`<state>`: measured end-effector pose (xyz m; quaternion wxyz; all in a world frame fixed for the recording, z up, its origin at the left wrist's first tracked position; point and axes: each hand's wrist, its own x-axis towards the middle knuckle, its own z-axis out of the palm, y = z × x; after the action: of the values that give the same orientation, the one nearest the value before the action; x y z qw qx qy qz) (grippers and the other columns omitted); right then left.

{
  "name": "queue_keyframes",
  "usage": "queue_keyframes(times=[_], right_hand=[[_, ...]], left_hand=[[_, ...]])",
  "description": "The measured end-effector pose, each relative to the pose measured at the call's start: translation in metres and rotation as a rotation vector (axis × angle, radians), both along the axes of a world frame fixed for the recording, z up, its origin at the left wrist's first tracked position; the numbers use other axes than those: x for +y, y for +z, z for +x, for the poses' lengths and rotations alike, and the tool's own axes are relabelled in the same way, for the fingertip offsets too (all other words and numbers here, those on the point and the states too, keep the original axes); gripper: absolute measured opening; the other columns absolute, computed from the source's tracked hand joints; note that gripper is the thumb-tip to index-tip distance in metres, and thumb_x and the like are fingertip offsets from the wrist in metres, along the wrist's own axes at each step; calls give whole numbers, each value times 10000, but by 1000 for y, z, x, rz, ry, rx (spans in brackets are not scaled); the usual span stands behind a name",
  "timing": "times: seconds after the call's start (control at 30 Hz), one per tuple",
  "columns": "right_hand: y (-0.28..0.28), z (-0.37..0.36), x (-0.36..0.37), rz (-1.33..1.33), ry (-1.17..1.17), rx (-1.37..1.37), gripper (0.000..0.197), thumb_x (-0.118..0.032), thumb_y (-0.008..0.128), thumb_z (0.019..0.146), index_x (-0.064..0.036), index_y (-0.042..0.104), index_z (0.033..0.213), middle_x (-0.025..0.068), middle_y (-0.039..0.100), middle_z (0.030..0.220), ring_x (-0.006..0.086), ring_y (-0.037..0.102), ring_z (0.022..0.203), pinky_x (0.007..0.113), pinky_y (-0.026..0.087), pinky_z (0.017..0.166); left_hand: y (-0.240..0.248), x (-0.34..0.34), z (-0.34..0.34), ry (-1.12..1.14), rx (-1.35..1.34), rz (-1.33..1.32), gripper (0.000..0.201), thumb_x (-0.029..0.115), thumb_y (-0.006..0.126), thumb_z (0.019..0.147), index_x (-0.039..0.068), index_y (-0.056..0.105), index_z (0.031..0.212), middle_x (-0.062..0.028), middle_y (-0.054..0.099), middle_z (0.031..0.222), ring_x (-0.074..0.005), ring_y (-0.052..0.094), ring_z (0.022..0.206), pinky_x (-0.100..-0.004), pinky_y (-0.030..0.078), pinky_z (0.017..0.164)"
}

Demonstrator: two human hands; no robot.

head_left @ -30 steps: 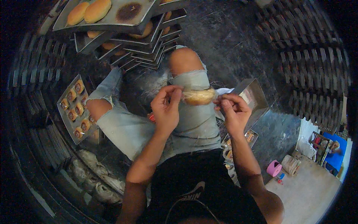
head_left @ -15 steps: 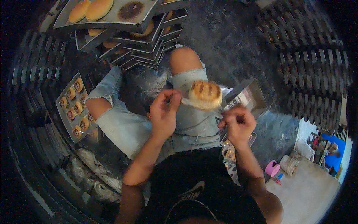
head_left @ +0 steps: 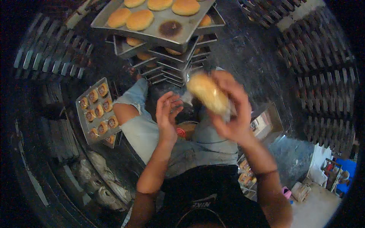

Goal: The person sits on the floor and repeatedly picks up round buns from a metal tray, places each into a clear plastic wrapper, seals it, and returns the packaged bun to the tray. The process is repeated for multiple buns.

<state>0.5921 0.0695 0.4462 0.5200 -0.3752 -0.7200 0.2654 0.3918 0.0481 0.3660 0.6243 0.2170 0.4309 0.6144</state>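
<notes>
The fingers (head_left: 227, 78) of the right hand (head_left: 240, 108) are curled around a bun (head_left: 207, 93), with the thumb set below; it is held by that hand alone, gripped along its side rather than pinched by the wrapping. By the left hand (head_left: 166, 121) nothing is seen to be held: its fingers are loosely bent and spread. Clear film (head_left: 187, 98) is seen just beside its fingertips, but whether it is touched cannot be told.

Half a second ago the bun was hung in its film between both hands, over the thigh, with its dark-striped face shown. Now it has been raised and tilted at the right, above the lap, and a smooth golden side is presented, blurred by motion. By this change the left hand appears to have been freed, and the two-handed handling of the film seems to have been broken off or completed; which of these cannot be judged.

At the left, labelled buns (head_left: 99, 111) are laid in rows on a tray (head_left: 97, 122). Ahead, larger bare buns (head_left: 140, 19) are borne by the topmost tray (head_left: 161, 16) of a crosswise stack.
</notes>
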Motion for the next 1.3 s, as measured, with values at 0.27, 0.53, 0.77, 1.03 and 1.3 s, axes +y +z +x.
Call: queue_keyframes(times=[0.27, 0.53, 0.77, 1.03, 1.3], right_hand=[[22, -38, 62, 303, 27, -590, 635, -65, 739, 748, -69, 592, 1366, 173, 600, 1419, 395, 523, 1376, 534, 412, 1136], [-224, 268, -128, -399, -1033, -603, 287, 0, 652, 844, -26, 689, 1127, 184, 698, 1146, 379, 639, 1123, 461, 489, 1006], [-273, 284, -166, -604, -1189, -1097, 179, -192, 720, 849, -105, 760, 1000, 158, 666, 1173, 385, 558, 1182, 480, 449, 1039], [-94, 205, -149, -217, -1076, -194, 156, -100, 822, 834, -42, 693, 900, 177, 661, 1239, 345, 593, 1227, 454, 456, 1058], [-48, 100, -96, -349, -746, 613, 147, -39, 789, 889, -12, 671, 973, 151, 628, 1312, 250, 638, 1172, 399, 498, 1035]], left_hand=[[-40, -48, -41, -69, 308, -135, 408, 292, 597, 1050, 29, 555, 1358, -119, 643, 1272, -232, 627, 1149, -386, 505, 995], [-72, -81, -62, -105, 496, -182, 317, 210, 663, 1033, 20, 608, 1281, -104, 659, 1232, -204, 636, 1119, -334, 493, 989], [-13, -37, 10, -357, 522, -25, 283, 136, 659, 1017, 8, 606, 1264, -112, 658, 1233, -199, 640, 1097, -335, 492, 993], [-23, -52, 106, -645, 632, 303, 528, 178, 791, 912, -9, 573, 1356, -166, 654, 1294, -261, 635, 1202, -393, 479, 1063], [11, -5, 142, -241, 67, 62, 123, 157, 647, 1043, 37, 664, 1063, -17, 695, 906, -82, 640, 758, -243, 518, 658]])
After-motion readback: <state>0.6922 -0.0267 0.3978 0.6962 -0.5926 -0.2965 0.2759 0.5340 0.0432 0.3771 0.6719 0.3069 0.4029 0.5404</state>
